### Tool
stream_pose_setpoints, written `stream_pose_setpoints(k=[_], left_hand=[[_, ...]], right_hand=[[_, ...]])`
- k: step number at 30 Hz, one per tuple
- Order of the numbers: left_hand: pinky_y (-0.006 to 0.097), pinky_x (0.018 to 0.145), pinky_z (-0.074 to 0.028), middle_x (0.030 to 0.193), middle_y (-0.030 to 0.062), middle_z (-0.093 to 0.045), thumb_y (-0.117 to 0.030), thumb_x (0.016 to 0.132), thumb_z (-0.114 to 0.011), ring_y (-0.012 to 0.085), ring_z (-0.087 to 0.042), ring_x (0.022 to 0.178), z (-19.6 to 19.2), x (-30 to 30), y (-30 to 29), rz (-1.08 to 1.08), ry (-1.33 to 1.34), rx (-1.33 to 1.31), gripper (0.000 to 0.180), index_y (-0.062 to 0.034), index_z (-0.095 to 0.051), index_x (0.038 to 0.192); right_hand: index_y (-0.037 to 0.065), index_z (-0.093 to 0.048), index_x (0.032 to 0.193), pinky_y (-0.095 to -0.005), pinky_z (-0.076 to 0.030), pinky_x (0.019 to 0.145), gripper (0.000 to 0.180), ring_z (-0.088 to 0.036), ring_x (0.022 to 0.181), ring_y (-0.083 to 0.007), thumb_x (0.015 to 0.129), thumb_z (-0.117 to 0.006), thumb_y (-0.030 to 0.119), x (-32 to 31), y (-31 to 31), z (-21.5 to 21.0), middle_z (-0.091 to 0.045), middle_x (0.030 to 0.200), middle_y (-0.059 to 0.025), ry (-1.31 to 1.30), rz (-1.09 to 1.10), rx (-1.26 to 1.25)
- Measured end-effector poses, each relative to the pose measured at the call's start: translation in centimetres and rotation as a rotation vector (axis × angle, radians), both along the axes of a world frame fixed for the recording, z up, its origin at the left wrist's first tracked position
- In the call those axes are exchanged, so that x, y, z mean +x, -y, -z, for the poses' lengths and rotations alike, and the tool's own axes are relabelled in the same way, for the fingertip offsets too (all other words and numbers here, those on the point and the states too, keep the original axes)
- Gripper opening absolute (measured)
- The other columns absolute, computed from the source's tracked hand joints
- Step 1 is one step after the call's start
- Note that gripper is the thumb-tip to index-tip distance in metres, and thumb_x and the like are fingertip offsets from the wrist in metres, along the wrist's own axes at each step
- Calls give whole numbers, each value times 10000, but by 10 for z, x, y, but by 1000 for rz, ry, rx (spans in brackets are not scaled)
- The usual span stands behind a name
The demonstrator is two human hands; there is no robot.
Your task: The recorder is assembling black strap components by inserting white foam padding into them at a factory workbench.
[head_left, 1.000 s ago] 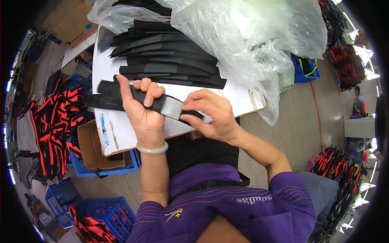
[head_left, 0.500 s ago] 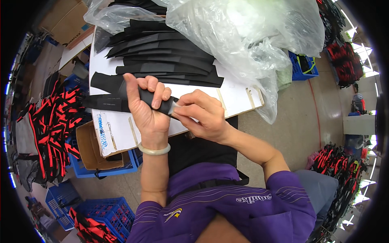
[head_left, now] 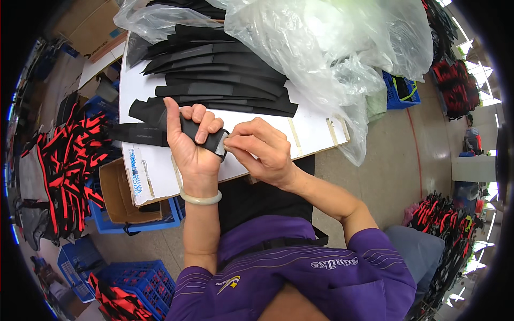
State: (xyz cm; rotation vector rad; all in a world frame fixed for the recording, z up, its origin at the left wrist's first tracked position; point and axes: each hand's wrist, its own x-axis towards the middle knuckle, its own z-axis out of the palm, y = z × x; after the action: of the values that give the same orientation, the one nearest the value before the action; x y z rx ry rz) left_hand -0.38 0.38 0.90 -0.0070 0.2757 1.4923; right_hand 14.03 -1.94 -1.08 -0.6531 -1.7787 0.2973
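Observation:
My left hand [head_left: 190,147] is wrapped around a long black strap piece [head_left: 140,134] that sticks out to the left over the white board [head_left: 257,115]. A pale bangle sits on that wrist. My right hand [head_left: 262,150] pinches the strap's right end with fingertips, right beside my left fingers. Behind both hands lies a stack of similar black strips [head_left: 219,85] fanned across the board.
Large clear plastic bags [head_left: 332,48] are heaped at the back right of the board. Red and black pieces [head_left: 64,166] pile up at the left. A brown cardboard box [head_left: 126,195] and blue crates [head_left: 139,278] stand below the board's left edge. Another blue crate [head_left: 401,91] is at right.
My right hand has slid left along the strap until it meets my left fingers. The strap's exposed right end has shortened.

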Motion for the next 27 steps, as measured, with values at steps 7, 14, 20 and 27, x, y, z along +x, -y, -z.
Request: stream_pose_setpoints(k=[7,14,20,27], left_hand=[[250,465,-356,608,2,-397,-418,920,-627,93,-337,415,4,-3,0,-45,-27,-1,439,-110,-465,652],[247,464,-358,625,-3,-413,-414,924,-623,87,-340,413,2,4,2,26,-30,-3,408,-105,-518,678],[241,465,-358,624,0,-413,-410,923,-626,85,-339,414,6,-2,-3,55,-17,21,401,-102,-519,691],[247,463,-366,621,3,-407,-387,923,-635,89,-331,412,5,-7,-5,6,22,-33,399,-100,-480,694]], right_hand=[[29,-679,845,-290,-492,538,219,-611,715,-197,663,-799,18,1,4,-9,-586,803,-69,-36,-48,-133],[57,-724,891,-279,-457,542,225,-572,681,-165,682,-807,38,5,0,-3,-578,797,-63,27,-75,-158],[67,-724,916,-291,-435,532,218,-541,621,-181,710,-793,69,-3,-2,-1,-554,716,-52,49,-18,-115],[133,-655,1086,-326,-407,542,368,-531,591,-189,729,-685,51,11,12,-7,-522,680,-21,519,34,-221]])
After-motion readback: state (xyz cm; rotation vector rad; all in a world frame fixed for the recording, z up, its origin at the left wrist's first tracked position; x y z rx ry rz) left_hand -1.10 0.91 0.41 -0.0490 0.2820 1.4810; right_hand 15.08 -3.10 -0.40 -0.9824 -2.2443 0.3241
